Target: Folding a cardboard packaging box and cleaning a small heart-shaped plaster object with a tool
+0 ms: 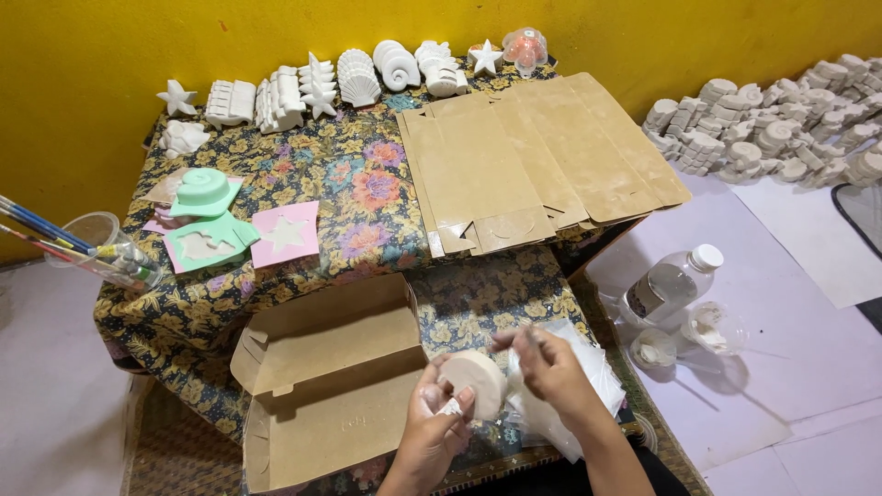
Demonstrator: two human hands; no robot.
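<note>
My left hand (432,424) holds a round white plaster disc (475,379) from below, its fingers curled around its lower edge. Just right of the disc, my right hand (548,366) touches its rim, fingers bent over a pile of clear plastic bags (588,372). An open brown cardboard box (326,381) lies flat to the left of both hands, nothing inside it. All of this sits at the near edge of a low table under a flowered cloth (367,184).
Flat brown box blanks (533,156) lie at the back right. White plaster shells and stars (358,78) line the yellow wall. Green and pink moulds (220,230) and a cup of brushes (101,248) sit left. A plastic bottle (671,285) and stacked plaster pieces (781,119) rest on the floor at right.
</note>
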